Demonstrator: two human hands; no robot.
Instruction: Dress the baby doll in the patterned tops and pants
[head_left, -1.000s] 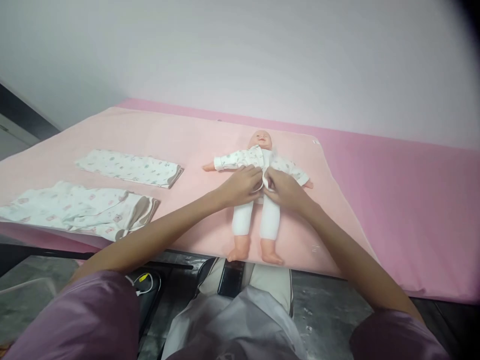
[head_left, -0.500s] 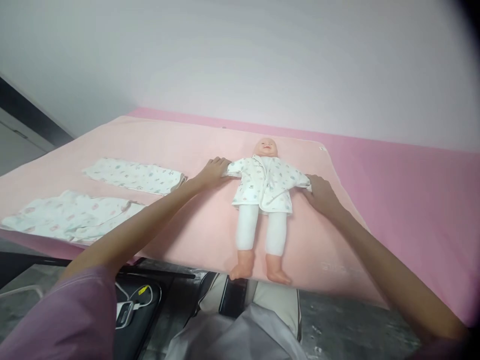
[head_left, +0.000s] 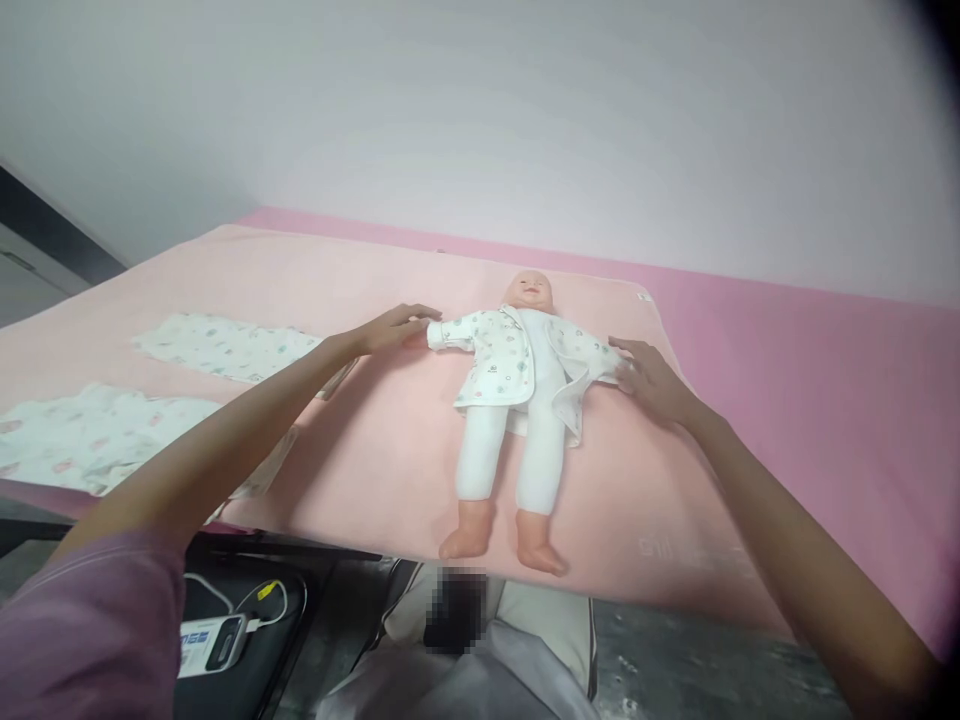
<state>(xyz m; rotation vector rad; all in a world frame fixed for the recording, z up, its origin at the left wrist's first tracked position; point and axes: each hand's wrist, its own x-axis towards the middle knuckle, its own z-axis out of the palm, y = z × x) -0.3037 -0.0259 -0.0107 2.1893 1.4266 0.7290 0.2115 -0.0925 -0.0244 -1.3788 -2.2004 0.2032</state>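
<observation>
You've got the baby doll (head_left: 551, 350) on its back on the peach mat (head_left: 337, 280) over the pink-topped counter (head_left: 795, 420), head away from you, feet by the near edge. Prob. placed that way b/c it puts the body square to you, both sleeves w/in reach. Arms are out to the sides, which likely helps keep the printed jacket (head_left: 491, 365) spread flat & both cuffs easy to get at. Jacket's open: the panel on your L lies over part of the chest, the one on your R is turned outward, so the white torso shows btwn. Two more printed garments, the far one (head_left: 210, 340) & the near one (head_left: 82, 425), lie off to your L, part hidden under your forearm; prob. set there to leave the doll its own space.

Now hands. Your L hand (head_left: 394, 328) is at the doll's hand, just beside the cuff; fingers (head_left: 426, 311) reach over it, loosely bent, w/ a small gap btwn index & thumb. Looks like light contact, but can't tell if they're clamped. Your R hand (head_left: 656, 382) is at the opposite cuff, top finger stretched out, the rest curled in & blurred at the sleeve end; touching, it seems, but a grip can't be confirmed, & the doll's hand there is hidden.
</observation>
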